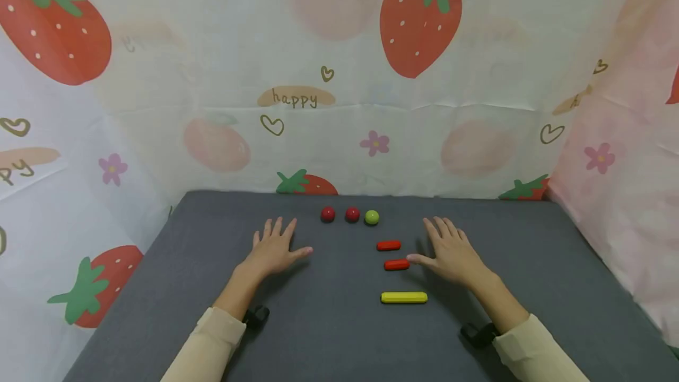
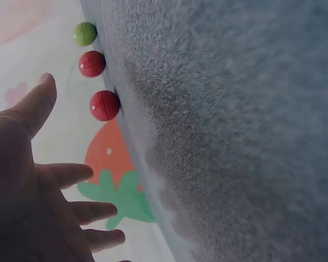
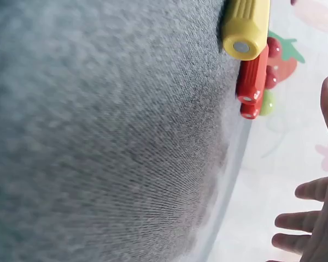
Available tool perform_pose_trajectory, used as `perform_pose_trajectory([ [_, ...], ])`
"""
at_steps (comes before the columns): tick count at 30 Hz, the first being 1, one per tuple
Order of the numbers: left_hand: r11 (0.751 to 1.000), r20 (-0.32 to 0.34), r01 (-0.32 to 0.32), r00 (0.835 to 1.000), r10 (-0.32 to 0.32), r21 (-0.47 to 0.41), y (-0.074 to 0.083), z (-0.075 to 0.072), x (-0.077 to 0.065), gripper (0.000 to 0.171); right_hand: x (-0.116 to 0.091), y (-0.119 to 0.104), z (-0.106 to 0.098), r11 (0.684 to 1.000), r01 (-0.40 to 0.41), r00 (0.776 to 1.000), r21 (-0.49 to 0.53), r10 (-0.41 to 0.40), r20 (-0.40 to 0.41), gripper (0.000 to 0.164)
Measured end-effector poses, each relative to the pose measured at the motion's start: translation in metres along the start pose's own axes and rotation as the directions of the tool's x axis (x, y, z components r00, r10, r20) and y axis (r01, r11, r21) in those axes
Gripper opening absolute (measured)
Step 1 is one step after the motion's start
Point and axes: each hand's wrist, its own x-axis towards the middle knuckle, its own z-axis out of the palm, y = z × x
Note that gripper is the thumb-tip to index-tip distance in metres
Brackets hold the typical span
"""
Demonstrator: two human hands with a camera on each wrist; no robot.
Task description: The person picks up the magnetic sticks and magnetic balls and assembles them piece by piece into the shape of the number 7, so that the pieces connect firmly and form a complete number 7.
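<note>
My left hand (image 1: 273,251) hovers over the left part of the table with fingers spread and nothing held. To the right, my right hand (image 1: 451,252) is likewise spread, its thumb close to the nearer short red rod (image 1: 396,264); the head view does not show contact. Another short red rod (image 1: 389,245) lies just behind. A longer yellow rod (image 1: 404,297), ribbed with a metal disc in its end in the right wrist view, lies nearest the person. At the back sit a red ball (image 1: 328,214), a second red ball (image 1: 352,214) and a green ball (image 1: 372,217) in a row.
A dark grey cloth covers the table (image 1: 329,329). Behind it hangs a white curtain (image 1: 223,63) printed with strawberries, hearts and flowers, which also runs along both sides. Each wrist wears a black strap (image 1: 479,335).
</note>
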Motion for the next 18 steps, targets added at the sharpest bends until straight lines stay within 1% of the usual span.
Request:
perform_pose_trajectory([
  [3,1.000,0.002,-0.014,1.000,0.014,-0.025,0.002,-0.001,0.006,0.085,0.004,0.000,0.001,1.000,0.008,1.000,0.017,-0.008,0.010,0.096],
  [8,0.997,-0.019,-0.055,0.998,0.054,-0.061,0.002,-0.001,0.018,0.083,0.011,-0.004,0.002,0.997,0.035,0.999,0.066,-0.037,0.036,0.093],
  [14,0.992,-0.021,-0.094,0.996,0.092,-0.084,0.003,-0.001,0.032,0.081,0.018,-0.006,0.003,0.992,0.062,0.996,0.114,-0.068,0.057,0.092],
  [18,0.989,-0.033,-0.116,0.993,0.113,-0.090,0.005,-0.001,0.041,0.078,0.022,-0.008,0.003,0.984,0.091,0.993,0.152,-0.101,0.054,0.087],
])
